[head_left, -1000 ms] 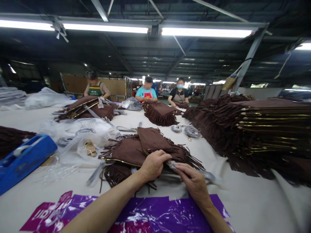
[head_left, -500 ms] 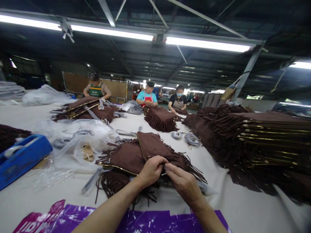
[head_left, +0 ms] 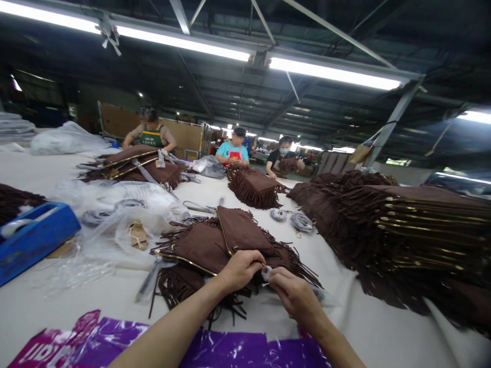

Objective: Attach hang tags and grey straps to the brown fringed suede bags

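A brown fringed bag point(head_left: 245, 230) with a gold zipper lies slanted on top of other fringed bags point(head_left: 197, 248) on the white table. My left hand point(head_left: 242, 267) is closed in a pinch at the near corner of the top bag, by the end of its zipper. My right hand point(head_left: 293, 292), just right of it, is also closed, its fingertips on a small piece in clear plastic wrap point(head_left: 266, 273). This wrapped piece touches the bag's corner between both hands; what is inside the wrap is too small to tell.
A tall stack of brown bags point(head_left: 433, 220) stands at right. On the left are a blue tape dispenser point(head_left: 42, 237) and crumpled clear plastic point(head_left: 103, 245). Wrapped coiled straps point(head_left: 302, 222) lie beyond the bags, a purple plastic sheet point(head_left: 238, 350) in front. Three people work across the table.
My right hand has moved slightly right and down, away from my left, and the plastic-wrapped piece now shows between them. A person at the far right has lifted something brown.
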Demonstrator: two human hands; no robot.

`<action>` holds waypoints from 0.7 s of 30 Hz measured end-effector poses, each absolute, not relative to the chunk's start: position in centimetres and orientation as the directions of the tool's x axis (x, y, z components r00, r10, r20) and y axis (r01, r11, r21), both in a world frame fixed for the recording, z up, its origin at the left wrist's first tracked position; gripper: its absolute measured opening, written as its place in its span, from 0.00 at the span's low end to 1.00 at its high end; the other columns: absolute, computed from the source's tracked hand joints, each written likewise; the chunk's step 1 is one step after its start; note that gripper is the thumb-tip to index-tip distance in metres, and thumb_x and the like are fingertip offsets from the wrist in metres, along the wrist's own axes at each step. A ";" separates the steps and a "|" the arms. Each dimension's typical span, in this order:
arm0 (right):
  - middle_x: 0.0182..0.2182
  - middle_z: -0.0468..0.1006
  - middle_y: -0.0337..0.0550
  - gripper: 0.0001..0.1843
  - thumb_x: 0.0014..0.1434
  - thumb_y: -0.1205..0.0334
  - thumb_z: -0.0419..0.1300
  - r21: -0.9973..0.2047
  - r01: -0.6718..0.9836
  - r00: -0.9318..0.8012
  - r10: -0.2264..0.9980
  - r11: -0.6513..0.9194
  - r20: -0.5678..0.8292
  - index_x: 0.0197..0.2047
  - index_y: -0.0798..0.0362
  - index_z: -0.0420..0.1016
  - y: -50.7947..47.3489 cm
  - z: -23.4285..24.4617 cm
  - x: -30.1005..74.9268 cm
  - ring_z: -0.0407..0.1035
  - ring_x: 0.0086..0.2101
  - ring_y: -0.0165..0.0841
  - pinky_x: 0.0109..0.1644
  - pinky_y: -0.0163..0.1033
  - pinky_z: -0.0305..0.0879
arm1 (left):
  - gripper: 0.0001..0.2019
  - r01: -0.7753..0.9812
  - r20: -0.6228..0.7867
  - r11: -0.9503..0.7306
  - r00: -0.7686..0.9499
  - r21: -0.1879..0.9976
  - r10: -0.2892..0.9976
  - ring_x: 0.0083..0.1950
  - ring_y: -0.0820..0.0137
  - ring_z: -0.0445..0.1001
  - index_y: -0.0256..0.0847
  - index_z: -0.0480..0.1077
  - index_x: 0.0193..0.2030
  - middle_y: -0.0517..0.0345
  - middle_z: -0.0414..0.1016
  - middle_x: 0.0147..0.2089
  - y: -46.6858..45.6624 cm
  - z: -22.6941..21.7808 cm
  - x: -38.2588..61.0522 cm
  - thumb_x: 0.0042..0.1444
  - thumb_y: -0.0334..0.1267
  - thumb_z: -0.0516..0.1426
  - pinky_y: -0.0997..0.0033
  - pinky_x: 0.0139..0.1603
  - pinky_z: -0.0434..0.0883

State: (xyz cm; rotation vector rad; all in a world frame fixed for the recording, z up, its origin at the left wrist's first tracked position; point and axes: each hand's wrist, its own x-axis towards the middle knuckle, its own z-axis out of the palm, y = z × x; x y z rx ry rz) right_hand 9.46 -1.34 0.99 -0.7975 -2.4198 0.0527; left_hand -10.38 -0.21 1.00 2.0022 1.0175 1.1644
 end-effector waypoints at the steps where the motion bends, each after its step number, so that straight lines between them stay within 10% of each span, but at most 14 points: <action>1: 0.28 0.76 0.41 0.13 0.66 0.63 0.50 -0.353 0.541 -0.593 0.643 0.764 0.484 0.33 0.51 0.74 -1.3 1.1 9.5 0.72 0.29 0.32 0.34 0.33 0.68 | 0.08 0.318 0.431 -0.524 0.321 0.790 0.844 0.36 0.71 0.71 0.37 0.74 0.34 0.58 0.76 0.33 -0.2 1.0 -10.4 0.56 0.30 0.53 0.75 0.40 0.66; 4: 0.18 0.66 0.32 0.12 0.64 0.56 0.53 -0.702 0.512 -0.403 0.860 0.496 0.314 0.33 0.50 0.73 -1.0 1.2 9.4 0.61 0.18 0.28 0.22 0.31 0.58 | 0.08 0.311 0.436 -0.532 0.330 0.787 0.837 0.37 0.71 0.71 0.37 0.73 0.35 0.58 0.75 0.34 -0.2 0.8 -10.4 0.56 0.29 0.52 0.75 0.41 0.66; 7: 0.19 0.67 0.32 0.13 0.62 0.53 0.54 -0.776 0.479 -0.335 0.903 0.410 0.271 0.31 0.51 0.72 -0.5 1.1 9.1 0.60 0.19 0.28 0.22 0.32 0.57 | 0.08 0.294 0.444 -0.537 0.329 0.791 0.834 0.38 0.71 0.71 0.37 0.72 0.35 0.58 0.75 0.35 -0.2 0.6 -10.6 0.56 0.29 0.52 0.75 0.43 0.65; 21: 0.32 0.72 0.39 0.15 0.66 0.60 0.49 -0.224 0.692 -0.573 0.711 0.686 0.407 0.36 0.46 0.76 1.7 3.0 9.5 0.69 0.31 0.32 0.36 0.35 0.63 | 0.07 0.325 0.428 -0.523 0.322 0.788 0.845 0.39 0.71 0.69 0.39 0.67 0.39 0.59 0.72 0.36 -0.6 0.9 -10.6 0.55 0.28 0.51 0.74 0.42 0.65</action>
